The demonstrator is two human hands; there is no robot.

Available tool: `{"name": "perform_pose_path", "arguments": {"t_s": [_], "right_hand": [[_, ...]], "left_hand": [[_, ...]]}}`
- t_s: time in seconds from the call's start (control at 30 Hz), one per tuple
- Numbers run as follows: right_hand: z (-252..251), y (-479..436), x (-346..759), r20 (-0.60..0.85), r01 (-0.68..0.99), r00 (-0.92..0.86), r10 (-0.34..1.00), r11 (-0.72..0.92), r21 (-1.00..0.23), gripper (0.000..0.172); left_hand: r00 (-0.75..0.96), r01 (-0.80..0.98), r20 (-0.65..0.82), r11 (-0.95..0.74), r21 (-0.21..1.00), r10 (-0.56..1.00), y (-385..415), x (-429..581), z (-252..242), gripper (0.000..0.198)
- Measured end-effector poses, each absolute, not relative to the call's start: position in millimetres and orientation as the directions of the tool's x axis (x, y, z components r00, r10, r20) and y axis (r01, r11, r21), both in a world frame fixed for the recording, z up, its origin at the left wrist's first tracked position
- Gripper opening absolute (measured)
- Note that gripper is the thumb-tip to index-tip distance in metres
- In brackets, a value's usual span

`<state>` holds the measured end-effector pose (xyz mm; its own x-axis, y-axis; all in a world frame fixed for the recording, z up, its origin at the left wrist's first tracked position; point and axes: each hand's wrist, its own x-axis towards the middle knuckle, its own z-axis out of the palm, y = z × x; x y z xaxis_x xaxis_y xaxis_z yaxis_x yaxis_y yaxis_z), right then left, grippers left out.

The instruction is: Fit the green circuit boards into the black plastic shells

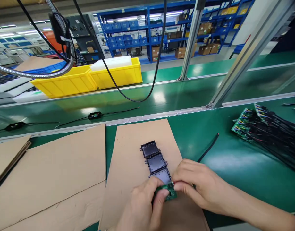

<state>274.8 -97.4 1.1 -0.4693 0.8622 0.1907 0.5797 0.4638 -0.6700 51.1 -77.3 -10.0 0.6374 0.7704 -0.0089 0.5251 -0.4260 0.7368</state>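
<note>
My left hand (147, 205) pinches a small green circuit board (171, 192) between thumb and fingers, low in the middle of the head view. My right hand (198, 184) is closed at the board's upper right corner, thumb and finger pressed together; what lies between them is too small to make out. Just beyond the board, shallow black plastic cases (156, 162) lie in a row on a cardboard sheet (130, 166). A black cable (209, 147) sticks out from behind my right hand, its stripped end pointing away.
Circuit boards with black cables (248, 125) are piled at right on the green bench (224, 166). More cardboard (65, 173) lies at left. Cased boards with wires (94, 115) rest beyond a metal rail. A black cable loop (142, 100) hangs ahead, near yellow bins (118, 77) and aluminium posts (189, 45).
</note>
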Motion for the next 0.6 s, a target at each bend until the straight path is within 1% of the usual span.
{"name": "perform_pose_path", "arguments": {"t_s": [0.03,0.07,0.1,0.17,0.2,0.23,0.27,0.33,0.37,0.4,0.43,0.5,0.53,0.6], "right_hand": [[1,-94,269,0.172,0.605,-0.453,0.875,0.443,-0.661,0.011],[1,-91,262,0.153,0.653,-0.442,0.884,0.434,-0.620,0.014],[-1,-89,254,0.138,0.717,-0.433,0.891,0.434,-0.545,0.018],[-2,-87,236,0.116,0.815,-0.454,0.883,0.465,-0.345,0.026],[-1,-86,229,0.101,0.829,-0.484,0.869,0.492,-0.267,0.029],[1,-84,225,0.087,0.824,-0.516,0.852,0.522,-0.221,0.031],[3,-83,224,0.082,0.807,-0.548,0.832,0.552,-0.209,0.030],[6,-77,230,0.096,0.760,-0.605,0.790,0.609,-0.228,0.020],[7,-74,236,0.104,0.736,-0.629,0.770,0.633,-0.239,0.015],[7,-70,242,0.099,0.714,-0.653,0.751,0.653,-0.253,0.014],[6,-66,247,0.082,0.695,-0.674,0.735,0.667,-0.268,0.014],[2,-57,254,0.024,0.672,-0.704,0.710,0.677,-0.300,0.012],[-1,-54,256,-0.009,0.668,-0.712,0.702,0.674,-0.315,0.010],[-5,-48,257,-0.064,0.675,-0.713,0.699,0.658,-0.335,0.009]], "left_hand": [[0.614,0.574,-0.015,-0.433,0.695,0.789,-75,54,-9,0.020],[0.598,0.614,-0.014,-0.447,0.651,0.801,-71,56,-8,0.018],[0.586,0.652,-0.018,-0.457,0.605,0.810,-67,59,-7,0.014],[0.558,0.708,-0.043,-0.449,0.545,0.829,-58,63,-6,0.009],[0.545,0.718,-0.058,-0.430,0.547,0.836,-54,63,-5,0.010],[0.538,0.714,-0.077,-0.406,0.571,0.839,-51,62,-4,0.011],[0.538,0.699,-0.100,-0.376,0.608,0.837,-48,60,-3,0.013],[0.553,0.661,-0.150,-0.322,0.678,0.820,-47,52,-1,0.013],[0.561,0.649,-0.166,-0.306,0.697,0.811,-47,47,-1,0.010],[0.565,0.646,-0.173,-0.302,0.701,0.807,-49,43,-1,0.011],[0.566,0.652,-0.170,-0.311,0.692,0.807,-51,40,-2,0.022],[0.558,0.693,-0.159,-0.352,0.629,0.815,-57,38,-6,0.047],[0.555,0.722,-0.165,-0.373,0.583,0.816,-59,39,-9,0.053],[0.546,0.778,-0.201,-0.403,0.481,0.813,-62,42,-16,0.054]]}}
